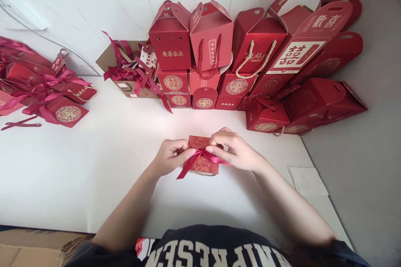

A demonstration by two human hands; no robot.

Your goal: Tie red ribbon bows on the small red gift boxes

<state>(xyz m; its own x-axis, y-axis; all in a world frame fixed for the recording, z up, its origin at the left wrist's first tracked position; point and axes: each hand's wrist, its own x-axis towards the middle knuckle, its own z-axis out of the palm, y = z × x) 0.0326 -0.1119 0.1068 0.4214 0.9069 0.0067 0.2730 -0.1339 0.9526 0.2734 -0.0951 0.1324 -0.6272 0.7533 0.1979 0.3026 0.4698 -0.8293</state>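
In the head view, a small red gift box [206, 167] with a floral pattern rests on the white table. A pink-red satin ribbon [189, 165] is tied across its top, its tails hanging to both sides. My left hand [173, 155] pinches the ribbon between thumb and fingers at the left of the knot. On the other side, my right hand [233, 148] is closed on the ribbon just right of the knot. A twisted gold cord [202, 174] shows along the box's near edge. The fingertips partly cover the top of the box.
Stacked red gift boxes [173, 55] stand along the tiled wall and to the right. An open cardboard box [138, 90] holds ribbons and tags. Beribboned boxes [67, 111] are grouped at the left. A flat white piece [308, 180] lies at the table's right edge.
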